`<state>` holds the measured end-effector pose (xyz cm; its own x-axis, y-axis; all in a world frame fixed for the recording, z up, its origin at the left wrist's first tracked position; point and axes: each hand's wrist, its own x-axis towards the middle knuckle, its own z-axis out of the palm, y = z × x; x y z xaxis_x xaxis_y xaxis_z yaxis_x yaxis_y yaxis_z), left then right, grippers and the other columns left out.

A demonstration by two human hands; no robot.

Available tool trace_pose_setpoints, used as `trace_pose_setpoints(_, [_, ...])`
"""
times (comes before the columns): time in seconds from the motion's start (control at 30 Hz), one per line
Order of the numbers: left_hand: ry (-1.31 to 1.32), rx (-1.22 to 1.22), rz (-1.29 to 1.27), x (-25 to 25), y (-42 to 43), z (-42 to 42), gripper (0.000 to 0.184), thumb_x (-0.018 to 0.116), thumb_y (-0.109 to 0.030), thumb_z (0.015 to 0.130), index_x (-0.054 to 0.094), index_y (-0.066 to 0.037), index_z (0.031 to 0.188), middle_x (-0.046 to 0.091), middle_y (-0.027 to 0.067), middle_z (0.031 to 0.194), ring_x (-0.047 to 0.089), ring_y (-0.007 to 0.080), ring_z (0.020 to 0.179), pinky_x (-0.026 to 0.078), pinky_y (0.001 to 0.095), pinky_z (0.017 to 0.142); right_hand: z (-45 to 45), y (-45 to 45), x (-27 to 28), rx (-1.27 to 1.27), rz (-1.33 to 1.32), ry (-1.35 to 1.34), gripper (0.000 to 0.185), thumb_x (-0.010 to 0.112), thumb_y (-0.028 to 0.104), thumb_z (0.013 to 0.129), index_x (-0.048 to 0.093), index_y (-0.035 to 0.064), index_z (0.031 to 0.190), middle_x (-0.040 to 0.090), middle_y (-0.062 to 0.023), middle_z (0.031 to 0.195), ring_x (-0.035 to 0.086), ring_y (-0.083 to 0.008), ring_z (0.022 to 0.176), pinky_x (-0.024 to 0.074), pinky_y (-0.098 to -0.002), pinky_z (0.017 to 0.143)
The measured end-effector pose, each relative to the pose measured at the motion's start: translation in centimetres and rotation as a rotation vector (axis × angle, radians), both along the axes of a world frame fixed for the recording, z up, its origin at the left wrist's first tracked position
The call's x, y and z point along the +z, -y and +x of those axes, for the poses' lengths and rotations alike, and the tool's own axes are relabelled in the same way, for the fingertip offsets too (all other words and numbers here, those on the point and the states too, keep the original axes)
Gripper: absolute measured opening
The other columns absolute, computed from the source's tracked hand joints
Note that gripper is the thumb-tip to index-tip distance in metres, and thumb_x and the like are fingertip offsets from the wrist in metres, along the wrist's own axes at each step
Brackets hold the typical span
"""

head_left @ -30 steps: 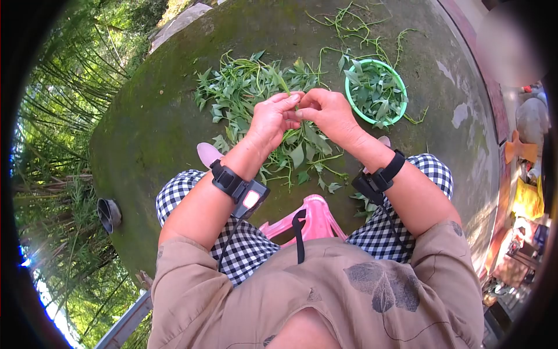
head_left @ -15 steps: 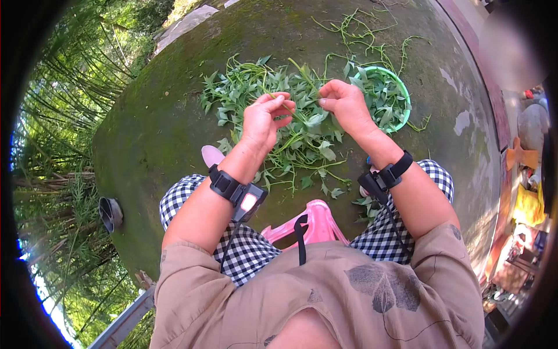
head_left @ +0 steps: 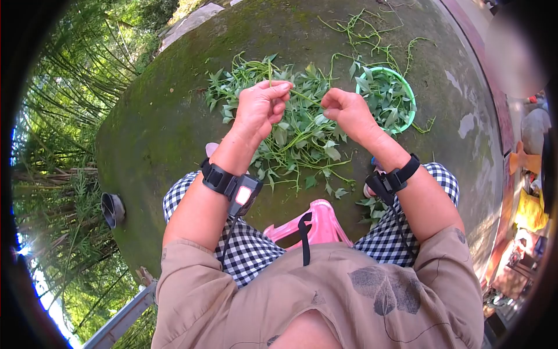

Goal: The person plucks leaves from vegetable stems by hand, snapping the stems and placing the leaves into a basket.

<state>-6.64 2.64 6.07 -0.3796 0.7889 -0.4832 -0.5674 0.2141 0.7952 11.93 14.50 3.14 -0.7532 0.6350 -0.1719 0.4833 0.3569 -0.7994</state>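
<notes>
A thin green stem (head_left: 306,99) stretches between my two hands above a heap of leafy green vines (head_left: 299,136). My left hand (head_left: 260,107) pinches its left end between thumb and fingers, and a short piece of stem sticks up beside the fingertips. The fingers of my right hand (head_left: 349,112) are closed at the stem's other end. Right of that hand, a round light-green basket (head_left: 413,107) holds picked leaves (head_left: 385,99), its lower left partly covered by the hand.
Thin bare stems (head_left: 369,35) lie beyond the basket. A pink plastic stool (head_left: 321,224) is between my knees. A dark pot (head_left: 113,210) sits at the left edge by bamboo. At far right are a yellow bag (head_left: 530,210) and clutter.
My hands first drew apart. Since then my left hand has risen slightly and turned, and the stem now spans the gap between both hands. The whole view has shifted slightly.
</notes>
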Motion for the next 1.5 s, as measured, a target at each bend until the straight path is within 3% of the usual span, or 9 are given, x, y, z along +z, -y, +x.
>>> trace_pose_setpoints(0.2, [0.028,-0.085,-0.014,-0.8,-0.2,2.1,0.015,0.065,-0.008,0.089,0.062,0.001,0.101,0.062,0.0033,0.076,0.047,0.0053,0.051,0.030,0.0182,0.039,-1.3,1.0,0.5,-0.038,-0.398,-0.325,0.020,0.069,0.011,0.078,0.066,-0.0008,0.094,0.065,-0.0048,0.072,0.058,-0.0113,0.064,0.0468,-0.0283,0.059])
trace_pose_setpoints(0.33, [0.170,-0.037,0.102,0.0,-0.2,2.0,0.019,0.061,-0.012,0.091,0.062,0.002,0.103,0.063,0.0040,0.077,0.049,0.0078,0.053,0.031,0.0191,0.040,-1.5,0.9,0.9,-0.084,-0.386,-0.393,0.014,0.068,0.008,0.079,0.066,-0.0009,0.090,0.065,-0.0042,0.073,0.057,-0.0093,0.065,0.0469,-0.0266,0.060])
trace_pose_setpoints(0.53, [-0.011,-0.076,0.017,-0.4,-0.2,1.4,0.017,0.062,-0.011,0.086,0.065,0.002,0.097,0.054,-0.0029,0.067,0.042,0.0069,0.050,0.026,0.0207,0.040,-0.8,0.2,0.6,-0.090,-0.203,-0.397,0.014,0.070,0.007,0.078,0.065,0.0004,0.089,0.065,-0.0034,0.075,0.058,-0.0099,0.071,0.0480,-0.0266,0.067])
trace_pose_setpoints(0.63, [0.081,-0.180,-0.053,0.5,0.1,1.3,0.014,0.063,-0.010,0.085,0.066,0.000,0.093,0.047,-0.0057,0.064,0.037,0.0050,0.049,0.024,0.0208,0.040,-0.6,0.3,1.2,-0.041,-0.117,-0.327,0.013,0.070,0.002,0.080,0.064,0.0011,0.092,0.064,-0.0005,0.084,0.059,-0.0088,0.077,0.0489,-0.0259,0.071])
trace_pose_setpoints(0.73, [0.040,-0.173,-0.081,0.7,0.1,1.9,0.011,0.065,-0.010,0.084,0.066,-0.001,0.090,0.044,-0.0063,0.064,0.033,0.0035,0.048,0.022,0.0204,0.041,-0.9,0.6,1.0,-0.004,0.111,-0.396,0.012,0.069,0.007,0.077,0.064,0.0049,0.087,0.063,-0.0085,0.079,0.063,-0.0223,0.071,0.0495,-0.0329,0.066])
trace_pose_setpoints(0.83, [-0.010,-0.157,-0.101,0.8,0.0,2.0,0.009,0.066,-0.009,0.083,0.066,-0.001,0.087,0.044,-0.0061,0.062,0.034,0.0034,0.047,0.022,0.0205,0.040,-0.9,0.6,0.8,0.059,0.344,-0.373,0.010,0.067,0.009,0.078,0.063,0.0094,0.087,0.061,-0.0088,0.081,0.063,-0.0291,0.074,0.0502,-0.0376,0.065])
trace_pose_setpoints(1.23, [-0.076,-0.199,-0.146,0.6,0.2,2.7,0.012,0.065,-0.008,0.080,0.058,-0.006,0.071,0.043,-0.0048,0.059,0.033,0.0044,0.045,0.022,0.0222,0.040,-0.9,1.3,0.8,0.163,0.640,-0.376,0.009,0.067,0.011,0.076,0.063,0.0131,0.085,0.059,-0.0050,0.081,0.063,-0.0282,0.075,0.0507,-0.0385,0.064])
trace_pose_setpoints(1.33, [-0.090,-0.182,-0.136,0.3,0.2,3.1,0.013,0.063,-0.007,0.080,0.055,-0.007,0.070,0.042,-0.0044,0.059,0.033,0.0047,0.046,0.022,0.0224,0.041,-0.9,1.8,1.0,0.122,0.640,-0.368,0.007,0.069,0.012,0.075,0.064,0.0122,0.081,0.059,-0.0049,0.079,0.062,-0.0290,0.076,0.0504,-0.0373,0.064])
trace_pose_setpoints(1.5, [0.023,-0.155,-0.092,-0.3,0.3,3.0,0.012,0.061,-0.009,0.083,0.055,-0.007,0.073,0.041,-0.0042,0.061,0.034,0.0052,0.047,0.024,0.0225,0.041,-0.9,2.0,0.8,-0.005,0.035,-0.399,0.008,0.072,0.007,0.074,0.067,0.0073,0.080,0.062,-0.0028,0.074,0.064,-0.0168,0.072,0.0490,-0.0323,0.062])
